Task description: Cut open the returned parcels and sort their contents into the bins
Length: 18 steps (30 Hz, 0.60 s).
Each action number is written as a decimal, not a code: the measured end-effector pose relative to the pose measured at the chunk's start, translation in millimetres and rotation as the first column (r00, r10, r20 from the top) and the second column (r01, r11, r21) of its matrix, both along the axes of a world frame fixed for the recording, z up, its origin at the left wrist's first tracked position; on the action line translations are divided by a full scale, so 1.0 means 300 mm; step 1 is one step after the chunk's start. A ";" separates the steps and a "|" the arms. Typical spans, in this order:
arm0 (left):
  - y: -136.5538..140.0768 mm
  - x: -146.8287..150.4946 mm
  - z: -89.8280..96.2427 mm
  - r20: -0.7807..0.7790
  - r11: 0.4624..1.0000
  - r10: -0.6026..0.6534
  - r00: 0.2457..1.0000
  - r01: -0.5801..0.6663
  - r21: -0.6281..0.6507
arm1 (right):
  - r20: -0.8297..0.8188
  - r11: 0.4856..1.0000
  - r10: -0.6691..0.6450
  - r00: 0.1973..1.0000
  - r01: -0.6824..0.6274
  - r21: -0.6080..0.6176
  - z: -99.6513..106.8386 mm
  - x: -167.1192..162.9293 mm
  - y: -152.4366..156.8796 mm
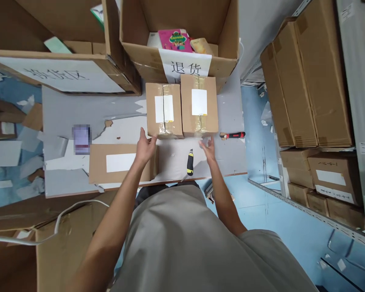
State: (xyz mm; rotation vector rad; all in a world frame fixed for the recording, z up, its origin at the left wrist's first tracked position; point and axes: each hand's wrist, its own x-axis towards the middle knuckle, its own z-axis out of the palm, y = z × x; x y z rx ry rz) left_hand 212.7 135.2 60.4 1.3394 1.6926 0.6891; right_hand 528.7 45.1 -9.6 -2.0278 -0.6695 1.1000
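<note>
Two taped cardboard boxes stand side by side on the table (124, 105), the left box (152, 92) and the slightly taller right box (186, 121), each with a white label on top. My left hand (146, 148) has its fingers apart at the near left corner of the left box; whether it touches the cardboard I cannot tell. Just below the near edge of the right box is my right hand (209, 150), fingers spread and holding nothing. A flatter cardboard box (97, 164) with a white label lies partly under my left forearm. Between my hands is a black and yellow utility knife (190, 163).
A red and black utility knife (235, 135) lies near the table's right edge. Large open cartons (140, 50) with goods inside stand at the back. A blurred purple item (82, 139) is at left. Shelves of cardboard boxes (310, 81) line the right; paper scraps (27, 142) litter the left.
</note>
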 end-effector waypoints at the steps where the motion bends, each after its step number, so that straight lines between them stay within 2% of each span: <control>1: -0.037 -0.024 0.008 0.007 0.999 0.031 1.000 -0.031 0.018 | 0.034 0.998 -0.003 0.999 0.005 -0.065 -0.019 -0.051 -0.045; 5: -0.173 -0.179 0.030 -0.087 0.984 0.123 0.989 -0.110 0.140 | 0.129 0.978 0.086 0.988 -0.059 -0.200 -0.061 -0.239 -0.201; 9: -0.254 -0.390 0.027 -0.254 0.963 0.239 0.937 -0.194 0.189 | 0.168 0.964 0.162 0.972 -0.120 -0.237 -0.059 -0.330 -0.258; 11: -0.271 -0.493 0.025 -0.302 0.959 0.281 0.911 -0.252 0.133 | 0.153 0.964 0.172 0.973 -0.134 -0.230 -0.051 -0.358 -0.254; 13: -0.273 -0.585 0.025 -0.314 0.945 0.309 0.898 -0.326 -0.001 | 0.119 0.968 0.172 0.978 -0.145 -0.203 -0.041 -0.396 -0.240; 15: -0.267 -0.667 0.026 -0.283 0.910 0.328 0.901 -0.382 -0.159 | 0.049 0.973 0.171 0.984 -0.160 -0.168 -0.028 -0.453 -0.225; 18: -0.263 -0.773 0.017 -0.195 0.870 0.323 0.926 -0.372 -0.323 | -0.111 0.975 0.177 0.978 -0.190 -0.116 -0.004 -0.571 -0.218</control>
